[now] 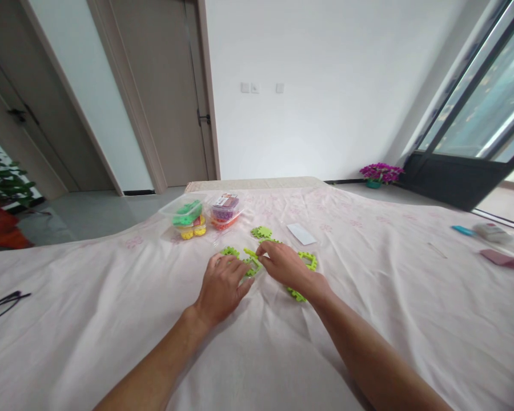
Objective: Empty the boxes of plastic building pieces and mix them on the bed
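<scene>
Several lime-green toothed foam puzzle pieces [261,232] lie on a pale pink bedsheet [368,297]. My left hand [223,286] rests palm down on the sheet, its fingers curled over green pieces [230,252]. My right hand [285,265] sits beside it, fingertips pinching a green piece [252,256] between the two hands. A green frame-shaped piece [309,261] pokes out from under my right hand and wrist.
Two clear plastic tubs [188,218] of coloured foam pieces stand behind the hands. A white card [301,233] lies to the right of them. Black glasses [2,305] lie far left. Small items [490,233] sit at the far right.
</scene>
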The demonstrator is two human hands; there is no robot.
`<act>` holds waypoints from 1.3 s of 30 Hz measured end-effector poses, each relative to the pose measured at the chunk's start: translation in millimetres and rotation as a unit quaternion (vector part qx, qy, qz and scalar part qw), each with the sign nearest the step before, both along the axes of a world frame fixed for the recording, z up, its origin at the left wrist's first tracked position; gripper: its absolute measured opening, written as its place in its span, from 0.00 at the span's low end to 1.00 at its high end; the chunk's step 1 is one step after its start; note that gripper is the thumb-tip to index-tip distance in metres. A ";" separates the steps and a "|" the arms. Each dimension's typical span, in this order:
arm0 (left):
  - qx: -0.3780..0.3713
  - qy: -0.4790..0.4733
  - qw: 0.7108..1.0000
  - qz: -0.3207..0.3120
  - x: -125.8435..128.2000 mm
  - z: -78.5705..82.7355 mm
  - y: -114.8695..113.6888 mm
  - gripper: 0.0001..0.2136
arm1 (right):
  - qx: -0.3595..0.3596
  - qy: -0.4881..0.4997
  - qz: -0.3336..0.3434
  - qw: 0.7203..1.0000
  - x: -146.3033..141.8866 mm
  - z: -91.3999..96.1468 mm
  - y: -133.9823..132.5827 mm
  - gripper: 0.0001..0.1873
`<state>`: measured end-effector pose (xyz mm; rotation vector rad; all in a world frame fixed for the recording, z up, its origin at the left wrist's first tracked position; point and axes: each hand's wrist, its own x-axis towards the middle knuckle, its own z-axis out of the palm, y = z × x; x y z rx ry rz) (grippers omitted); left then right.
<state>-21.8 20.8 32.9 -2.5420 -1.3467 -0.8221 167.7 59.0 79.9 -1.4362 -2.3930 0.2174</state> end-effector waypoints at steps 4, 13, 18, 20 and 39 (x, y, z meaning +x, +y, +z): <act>-0.057 0.037 0.997 -0.022 0.7 6.8 8.0 0.13 | -0.001 -0.009 -0.004 1.000 -0.4 -1.8 -0.4 0.11; -0.089 0.104 0.990 -0.043 3.4 12.7 18.6 0.13 | 0.005 -0.004 -0.009 1.000 -2.3 -2.9 -0.8 0.11; -0.072 0.095 0.992 -0.036 4.8 7.5 19.6 0.11 | -0.001 -0.010 -0.028 1.000 -3.5 -3.7 0.4 0.11; -0.064 0.089 0.993 -0.037 3.9 4.8 19.7 0.10 | 0.001 -0.013 -0.033 0.999 -4.3 -3.9 0.2 0.11; -0.057 0.092 0.993 -0.051 2.4 -3.1 26.8 0.08 | -0.029 -0.071 -0.019 0.997 -8.7 -5.5 3.3 0.13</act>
